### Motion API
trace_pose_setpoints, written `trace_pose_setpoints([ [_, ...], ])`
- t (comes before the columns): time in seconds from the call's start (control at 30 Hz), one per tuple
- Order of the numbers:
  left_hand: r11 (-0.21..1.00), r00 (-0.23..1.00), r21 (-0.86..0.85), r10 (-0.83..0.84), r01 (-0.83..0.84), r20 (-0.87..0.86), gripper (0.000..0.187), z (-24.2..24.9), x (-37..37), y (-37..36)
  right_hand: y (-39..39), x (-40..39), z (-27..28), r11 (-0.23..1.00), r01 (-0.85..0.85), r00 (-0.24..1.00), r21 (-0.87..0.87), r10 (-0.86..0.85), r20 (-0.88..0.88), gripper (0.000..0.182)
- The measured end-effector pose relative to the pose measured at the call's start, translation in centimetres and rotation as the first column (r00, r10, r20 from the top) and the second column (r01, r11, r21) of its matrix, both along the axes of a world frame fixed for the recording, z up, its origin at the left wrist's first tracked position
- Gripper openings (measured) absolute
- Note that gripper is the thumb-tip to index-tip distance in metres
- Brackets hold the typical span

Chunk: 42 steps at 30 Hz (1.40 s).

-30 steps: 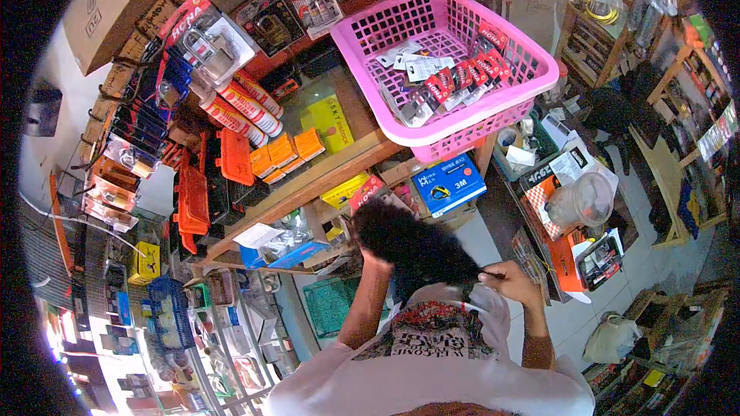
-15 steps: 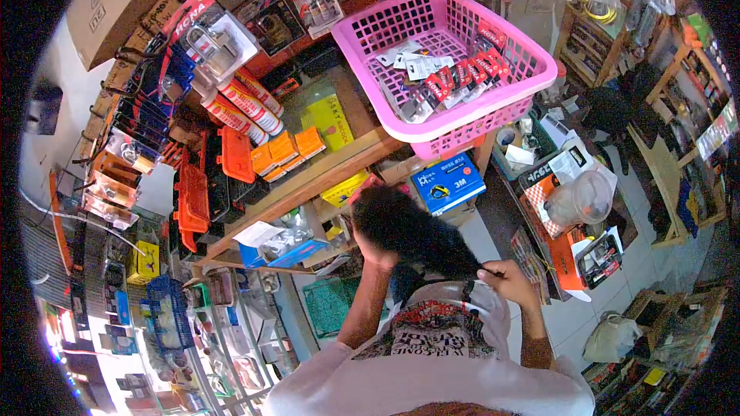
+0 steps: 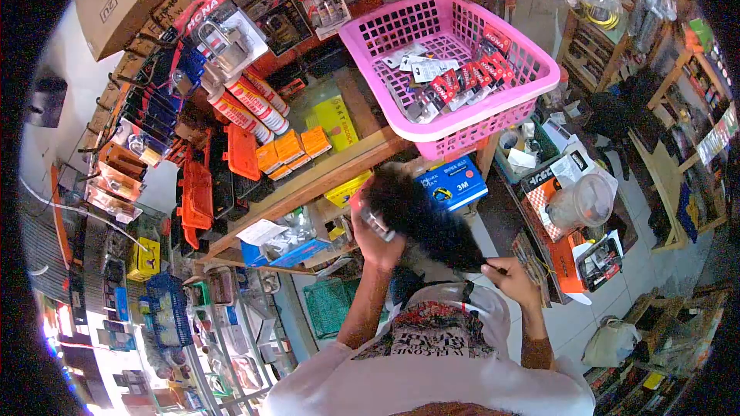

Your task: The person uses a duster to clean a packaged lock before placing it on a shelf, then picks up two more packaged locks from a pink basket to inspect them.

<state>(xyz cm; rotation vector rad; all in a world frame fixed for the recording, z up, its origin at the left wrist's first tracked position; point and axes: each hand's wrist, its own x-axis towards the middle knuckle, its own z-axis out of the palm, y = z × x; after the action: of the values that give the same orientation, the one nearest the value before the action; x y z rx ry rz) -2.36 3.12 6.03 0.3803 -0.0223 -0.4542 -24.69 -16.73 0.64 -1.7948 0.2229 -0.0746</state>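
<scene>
The single camera sits on the person's head and faces forward and steeply down, with the shirt (image 3: 432, 377) closest, below both hands. Its wide, round field covers the left hand (image 3: 376, 250) and right hand (image 3: 515, 283) at close range, the basket (image 3: 408, 129) beyond them, and the floor (image 3: 574, 325) beside the right hand.
</scene>
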Motion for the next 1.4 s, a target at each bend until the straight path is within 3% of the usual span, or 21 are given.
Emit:
trace_pose_setpoints([
  [0.17, 0.999, 0.997, -0.045, -0.029, 0.026, -0.073, 0.044, -1.0, -0.1, 0.6, -0.7, -0.4, -0.1, 0.995, -0.099, 0.982, -0.019, 0.095, -0.166, 0.029],
  [0.27, 0.999, 0.995, -0.032, 0.005, -0.009, -0.102, 0.043, -3.5, 0.6, 1.2, 0.2, -0.5, 1.1, 0.996, 0.042, 0.998, -0.078, -0.045, -0.047, 0.030],
  [0.3, 0.870, 0.983, -0.463, -0.181, 0.171, 0.024, 0.043, -5.7, 1.6, 1.5, -0.2, -0.7, 0.9, 0.998, -0.022, 0.993, -0.061, 0.015, -0.115, 0.030],
  [0.33, 0.573, 0.900, -0.711, -0.383, 0.408, 0.208, 0.042, -6.1, 2.2, 1.6, -0.8, -0.9, 0.5, 0.996, -0.084, 0.981, -0.041, 0.075, -0.180, 0.030],
  [0.4, 0.429, 0.897, -0.898, -0.428, 0.097, -0.107, 0.043, -5.3, 1.5, 0.6, -0.9, -1.3, 0.4, 0.995, -0.093, 0.975, -0.031, 0.085, -0.204, 0.030],
  [0.47, 0.649, 0.909, -0.759, -0.341, 0.042, -0.241, 0.044, -2.0, 0.2, -0.2, -0.3, -1.3, 1.1, 0.999, 0.005, 0.992, -0.054, -0.011, -0.122, 0.029],
  [0.5, 0.869, 0.958, -0.482, -0.223, 0.113, -0.178, 0.044, -0.1, -0.8, -0.4, -0.1, -1.4, 1.4, 1.000, -0.015, 0.993, -0.023, 0.012, -0.115, 0.025],
  [0.53, 0.982, 0.988, -0.142, -0.135, 0.124, -0.070, 0.044, 0.8, -1.2, -0.6, -0.1, -1.4, 1.8, 0.999, -0.035, 0.994, 0.005, 0.036, -0.106, 0.022],
  [0.57, 0.991, 0.997, -0.123, -0.064, 0.058, -0.048, 0.043, -1.3, -0.2, -0.5, -0.2, -1.3, 2.0, 0.998, -0.057, 0.994, 0.032, 0.060, -0.095, 0.022],
  [0.63, 0.760, 0.940, -0.649, -0.232, 0.015, -0.250, 0.044, -1.5, -0.1, -0.8, -0.3, -1.3, 1.7, 0.999, -0.018, 0.995, 0.033, 0.021, -0.097, 0.021],
  [0.67, 0.919, 0.983, -0.390, -0.123, 0.062, -0.134, 0.045, -1.5, -0.4, -0.7, -0.4, -1.3, 1.6, 0.999, 0.001, 0.995, 0.033, 0.002, -0.097, 0.020],
  [0.7, 0.995, 0.998, -0.082, -0.057, 0.056, -0.003, 0.046, -0.4, -0.9, -0.9, 0.1, -1.1, 1.8, 0.996, 0.094, 0.996, -0.008, -0.094, -0.011, 0.021],
  [0.73, 0.990, 0.993, -0.120, -0.083, 0.073, -0.083, 0.047, 0.3, -1.2, -0.9, -0.1, -1.2, 1.5, 0.999, 0.035, 0.997, -0.002, -0.035, -0.073, 0.023],
  [0.8, 0.986, 0.994, -0.134, -0.104, 0.098, -0.039, 0.052, -0.7, -0.7, -0.8, -0.9, -1.3, 1.2, 0.996, -0.082, 0.978, 0.017, 0.084, -0.193, 0.028],
  [0.9, 0.991, 0.992, -0.091, -0.104, 0.098, -0.069, 0.055, -0.6, -0.9, -0.7, -1.0, -1.1, 2.0, 1.000, -0.015, 0.987, -0.028, 0.010, -0.162, 0.031],
  [1.0, 0.994, 0.990, -0.048, -0.102, 0.098, -0.101, 0.058, -0.1, -1.4, -0.7, -1.4, -0.8, 2.2, 0.994, -0.075, 0.983, -0.078, 0.061, -0.174, 0.031],
  [1.03, 0.995, 0.996, -0.045, -0.086, 0.085, -0.019, 0.057, -0.9, -0.8, -0.9, -1.6, -0.9, 1.3, 0.992, -0.120, 0.977, 0.044, 0.126, -0.174, 0.031],
  [1.1, 0.996, 0.991, -0.066, -0.052, 0.061, 0.123, 0.049, -6.6, 0.0, -0.5, -2.0, -1.4, 0.6, 0.981, -0.191, 0.973, -0.011, 0.188, -0.135, 0.031],
  [1.17, 0.996, 0.996, 0.014, -0.084, 0.084, -0.007, 0.048, -8.7, 0.0, -0.4, -2.1, -1.3, 0.4, 0.970, -0.236, 0.971, -0.051, 0.234, -0.039, 0.033],
  [1.27, 0.976, 0.956, 0.160, -0.102, 0.150, -0.274, 0.046, -9.5, 0.3, 0.1, -1.9, -1.1, 1.5, 0.987, -0.153, 0.972, 0.046, 0.158, -0.174, 0.034],
  [1.4, 0.963, 0.920, 0.196, -0.099, 0.184, -0.379, 0.044, -9.5, 0.6, 0.1, -2.4, -1.1, 1.6, 0.991, -0.081, 0.970, 0.103, 0.102, -0.219, 0.033],
])
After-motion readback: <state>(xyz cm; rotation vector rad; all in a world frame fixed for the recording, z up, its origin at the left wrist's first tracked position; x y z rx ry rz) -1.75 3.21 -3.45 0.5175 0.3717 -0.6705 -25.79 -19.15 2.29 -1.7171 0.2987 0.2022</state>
